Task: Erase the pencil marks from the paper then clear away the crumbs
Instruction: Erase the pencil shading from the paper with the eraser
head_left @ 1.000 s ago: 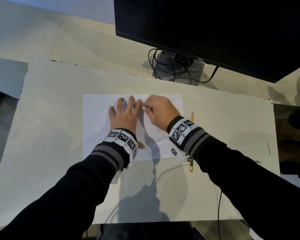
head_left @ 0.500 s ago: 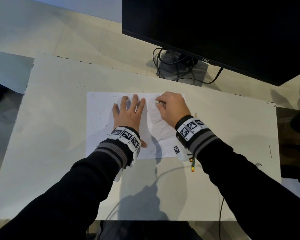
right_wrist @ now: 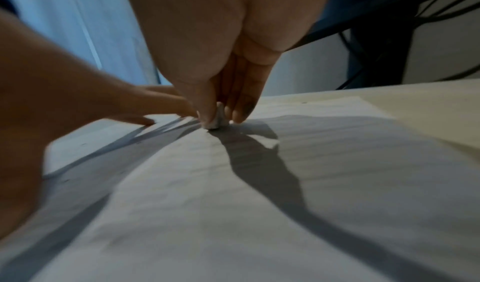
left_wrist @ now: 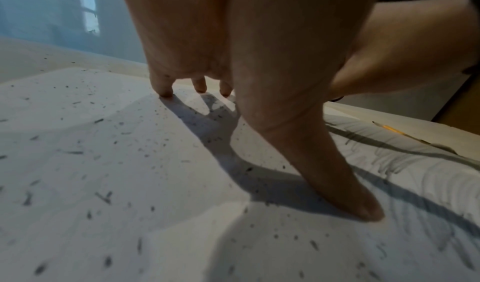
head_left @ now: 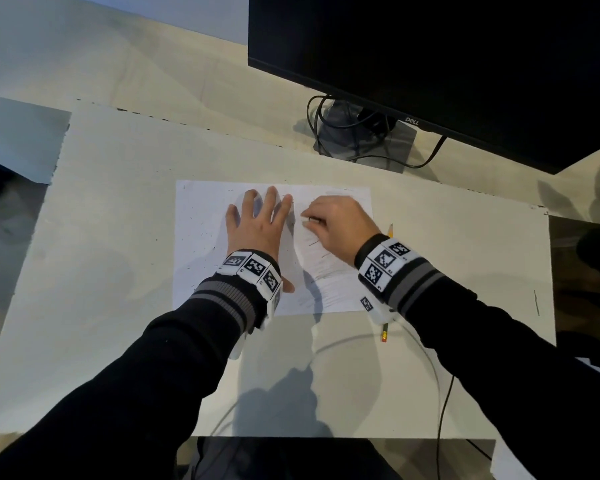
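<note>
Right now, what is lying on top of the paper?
On the paper: left hand pressed flat, right hand pinching a white eraser, scattered crumbs. Marks beneath the hands are hidden.

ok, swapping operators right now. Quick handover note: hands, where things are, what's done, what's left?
Left hand: flat, fingers spread, pressing the paper down on the desk.
Right hand: pinches a small white eraser, its tip on the paper near the top middle.
Pencil: on the desk by the paper's right edge, mostly under the right wrist.
Done: the left part looks rubbed out; dark crumbs are scattered over it.
Left: pencil marks remain on the right part. Erase those, then clear the crumbs.
</note>
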`<move>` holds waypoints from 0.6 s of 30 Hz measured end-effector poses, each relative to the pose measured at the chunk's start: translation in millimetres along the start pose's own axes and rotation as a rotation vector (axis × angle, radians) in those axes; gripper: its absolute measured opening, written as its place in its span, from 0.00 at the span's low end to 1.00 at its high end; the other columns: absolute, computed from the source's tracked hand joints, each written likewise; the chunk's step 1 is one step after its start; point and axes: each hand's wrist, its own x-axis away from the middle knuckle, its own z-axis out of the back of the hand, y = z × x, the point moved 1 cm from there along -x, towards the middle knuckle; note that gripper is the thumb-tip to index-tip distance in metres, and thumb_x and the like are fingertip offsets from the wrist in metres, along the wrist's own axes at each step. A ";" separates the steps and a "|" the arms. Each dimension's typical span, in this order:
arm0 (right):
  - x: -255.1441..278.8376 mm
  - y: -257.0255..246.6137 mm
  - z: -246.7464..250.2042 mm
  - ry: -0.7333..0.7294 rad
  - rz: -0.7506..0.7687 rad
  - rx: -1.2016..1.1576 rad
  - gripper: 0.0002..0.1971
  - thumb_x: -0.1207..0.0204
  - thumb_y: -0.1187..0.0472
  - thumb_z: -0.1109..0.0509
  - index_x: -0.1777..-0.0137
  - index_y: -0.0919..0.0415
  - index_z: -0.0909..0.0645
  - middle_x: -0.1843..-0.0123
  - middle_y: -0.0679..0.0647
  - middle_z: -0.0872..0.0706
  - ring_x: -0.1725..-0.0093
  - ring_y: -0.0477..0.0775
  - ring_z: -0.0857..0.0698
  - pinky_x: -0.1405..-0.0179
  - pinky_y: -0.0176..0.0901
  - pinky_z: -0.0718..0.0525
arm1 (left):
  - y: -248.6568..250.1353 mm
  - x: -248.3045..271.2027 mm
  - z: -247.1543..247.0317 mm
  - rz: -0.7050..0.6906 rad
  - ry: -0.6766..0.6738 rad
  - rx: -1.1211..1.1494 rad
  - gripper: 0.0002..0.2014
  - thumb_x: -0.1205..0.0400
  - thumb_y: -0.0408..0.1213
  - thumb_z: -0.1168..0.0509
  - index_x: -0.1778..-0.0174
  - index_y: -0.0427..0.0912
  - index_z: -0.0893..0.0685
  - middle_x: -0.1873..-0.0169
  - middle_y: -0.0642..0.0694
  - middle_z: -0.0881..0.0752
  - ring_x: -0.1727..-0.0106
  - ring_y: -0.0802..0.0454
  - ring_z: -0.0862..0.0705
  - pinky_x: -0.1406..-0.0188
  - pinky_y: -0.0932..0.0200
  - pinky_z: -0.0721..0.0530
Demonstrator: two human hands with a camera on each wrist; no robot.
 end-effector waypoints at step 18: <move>2.2 5.4 0.6 0.012 -0.048 0.030 0.09 0.20 0.62 0.29 0.44 0.63 0.11 0.49 0.55 0.11 0.48 0.56 0.15 0.41 0.49 0.17 | 0.5 -2.2 -3.0 0.004 0.022 -0.003 0.78 0.46 0.73 0.22 0.17 0.48 0.72 0.15 0.44 0.64 0.15 0.34 0.59 0.18 0.33 0.46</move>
